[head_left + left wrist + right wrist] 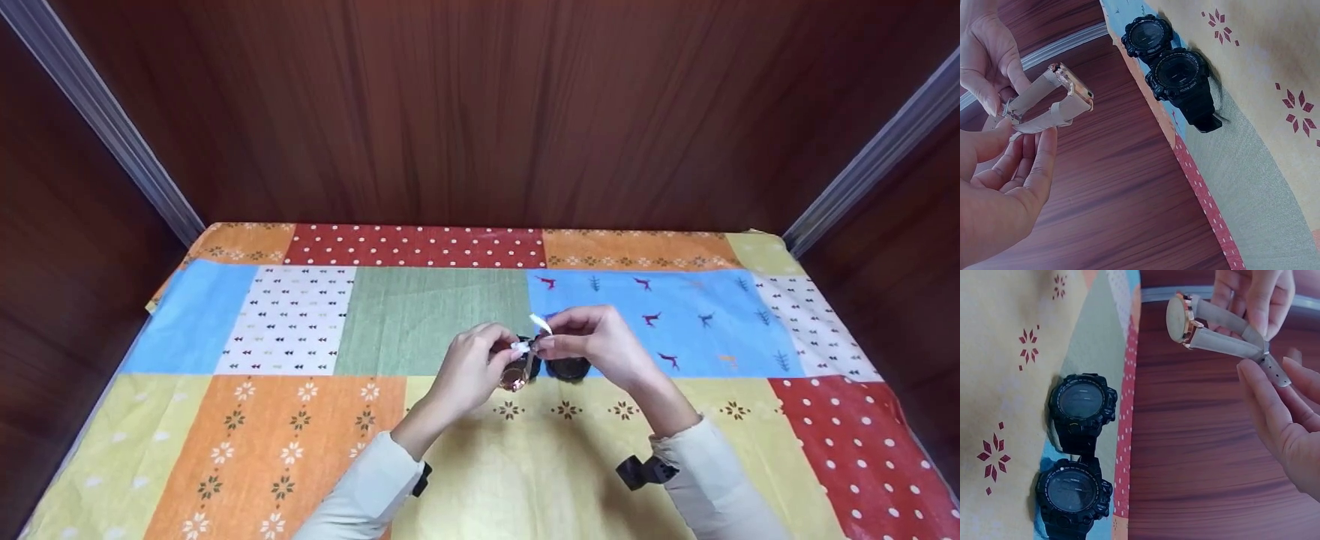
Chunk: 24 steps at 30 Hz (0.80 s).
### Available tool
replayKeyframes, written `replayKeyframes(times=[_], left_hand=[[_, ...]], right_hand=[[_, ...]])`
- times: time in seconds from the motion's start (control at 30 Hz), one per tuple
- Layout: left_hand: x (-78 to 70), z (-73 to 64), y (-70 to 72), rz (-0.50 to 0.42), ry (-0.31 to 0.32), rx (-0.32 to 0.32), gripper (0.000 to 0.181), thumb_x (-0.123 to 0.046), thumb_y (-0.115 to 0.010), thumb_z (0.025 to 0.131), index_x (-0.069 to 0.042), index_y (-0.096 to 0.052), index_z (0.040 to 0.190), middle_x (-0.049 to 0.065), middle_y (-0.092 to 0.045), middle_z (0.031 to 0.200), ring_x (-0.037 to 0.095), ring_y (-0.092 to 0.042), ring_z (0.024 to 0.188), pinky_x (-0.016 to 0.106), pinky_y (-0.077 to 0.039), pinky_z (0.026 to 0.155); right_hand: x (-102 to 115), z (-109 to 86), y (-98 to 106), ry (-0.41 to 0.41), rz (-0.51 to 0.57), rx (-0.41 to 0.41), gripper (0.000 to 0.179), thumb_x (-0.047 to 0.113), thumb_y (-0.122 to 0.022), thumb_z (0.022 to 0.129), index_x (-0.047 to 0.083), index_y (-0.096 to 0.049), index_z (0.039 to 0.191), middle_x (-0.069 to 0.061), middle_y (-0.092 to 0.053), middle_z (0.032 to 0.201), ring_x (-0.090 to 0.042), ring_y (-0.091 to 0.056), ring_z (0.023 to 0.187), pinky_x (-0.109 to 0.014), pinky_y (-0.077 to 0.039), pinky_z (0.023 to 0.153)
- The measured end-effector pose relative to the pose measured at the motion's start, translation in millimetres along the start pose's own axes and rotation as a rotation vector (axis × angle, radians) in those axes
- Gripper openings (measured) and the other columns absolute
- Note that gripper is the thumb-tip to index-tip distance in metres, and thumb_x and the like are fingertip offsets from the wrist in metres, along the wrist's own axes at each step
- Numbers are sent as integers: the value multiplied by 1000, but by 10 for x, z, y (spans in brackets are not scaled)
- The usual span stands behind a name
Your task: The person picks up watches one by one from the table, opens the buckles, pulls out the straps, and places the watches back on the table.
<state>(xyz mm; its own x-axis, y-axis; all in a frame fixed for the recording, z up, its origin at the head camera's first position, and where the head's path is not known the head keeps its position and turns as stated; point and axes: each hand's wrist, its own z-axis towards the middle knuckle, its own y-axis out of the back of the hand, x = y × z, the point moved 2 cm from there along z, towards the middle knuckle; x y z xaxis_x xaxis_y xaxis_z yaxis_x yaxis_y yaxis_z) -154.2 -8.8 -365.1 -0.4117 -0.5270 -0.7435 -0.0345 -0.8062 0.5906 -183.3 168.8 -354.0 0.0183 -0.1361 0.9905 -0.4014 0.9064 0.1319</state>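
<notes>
A wristwatch with a rose-gold case (1178, 320) and a pale strap (1221, 347) is held up between both hands, its strap forming a loop through the buckle (1012, 114). My left hand (471, 364) pinches the strap beside the buckle. On the other side, my right hand (604, 346) pinches the strap's free end, which has several holes in the right wrist view. Beyond the hands, two black digital watches (1182, 73) (1081, 400) lie close together on the cloth; in the head view the hands partly cover them.
A patchwork cloth (285, 435) with coloured squares covers the table. Dark wood-look panels (465, 112) enclose the back and sides, with grey metal strips (120, 127) at the corners. Dark wrist cameras (646, 472) sit at the sleeves.
</notes>
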Motion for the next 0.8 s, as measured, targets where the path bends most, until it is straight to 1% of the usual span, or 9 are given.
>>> replayKeyframes(times=[0.1, 0.27, 0.43, 0.6, 0.8], left_hand=[[-3, -5, 6, -8, 5, 1, 7, -8, -62, 86, -2, -64, 88, 5, -62, 85, 18, -58, 81, 30, -47, 74], [-10, -13, 10, -12, 7, 10, 7, -8, -61, 86, -2, -63, 88, 5, -62, 86, 18, -58, 81, 29, -48, 74], [-8, -17, 6, -24, 13, 19, 6, -7, -61, 86, -2, -63, 88, 4, -61, 85, 17, -58, 80, 27, -48, 73], [-2, -15, -6, -45, 27, 35, 5, -5, -61, 85, -1, -62, 89, 5, -61, 86, 16, -60, 80, 25, -49, 72], [17, -9, -27, -95, 29, 46, 8, -4, -62, 84, -1, -61, 91, 6, -60, 85, 17, -61, 77, 21, -49, 68]], right_hand=[[-7, -2, 0, -8, 35, 16, 25, 1, -68, 79, -15, -60, 97, -18, -66, 84, -27, -66, 76, -42, -51, 74], [-27, -4, 5, 7, 30, 48, 22, 1, -67, 80, -13, -60, 96, -18, -66, 84, -28, -66, 77, -40, -52, 73], [-54, 2, 9, 16, 56, 71, 19, -3, -66, 79, -12, -59, 94, -16, -67, 83, -28, -66, 78, -41, -51, 75], [-60, 6, 4, 26, 21, 48, 20, 1, -68, 78, -11, -60, 92, -16, -67, 80, -28, -66, 76, -38, -53, 71], [-60, 16, -18, 40, -6, 10, 19, 0, -69, 78, -12, -60, 90, -15, -67, 78, -24, -66, 73, -36, -53, 68]])
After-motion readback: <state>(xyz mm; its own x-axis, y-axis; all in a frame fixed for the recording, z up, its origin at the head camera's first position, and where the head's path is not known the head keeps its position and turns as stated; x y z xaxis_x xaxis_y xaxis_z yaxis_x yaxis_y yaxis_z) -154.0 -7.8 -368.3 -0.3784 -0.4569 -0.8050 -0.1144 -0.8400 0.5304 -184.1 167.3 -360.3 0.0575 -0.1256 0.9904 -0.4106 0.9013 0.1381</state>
